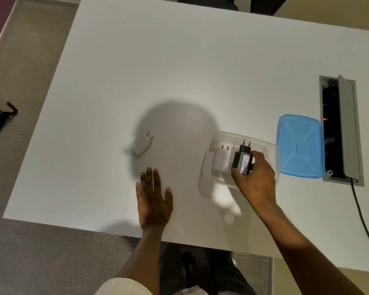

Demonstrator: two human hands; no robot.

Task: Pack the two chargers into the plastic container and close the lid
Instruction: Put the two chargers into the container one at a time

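Three chargers showed on the white table (179, 71). Black charger (242, 160) had two prongs pointing away, a pale label face reading "030", and sat over the clear container (266, 145), gripped by the right hand (256, 177). White charger (221, 159) lay inside the container at its left side, prongs away, blurred through the plastic wall. Spare white charger (141, 144) lay tilted on the bare table, well left of the container, edges smeared by motion blur. Blue lid (300, 145) lay flat just right of the container, its far edge overlapping the grey cable box (347, 128). Container's near wall was hidden by the right hand; couldn't tell if the black charger touched the floor of it. Right thumb and fingers pinched the black charger's body from both sides. Left hand (153, 199) rested palm down near the table's front edge, fingers straight and slightly spread, holding nothing.
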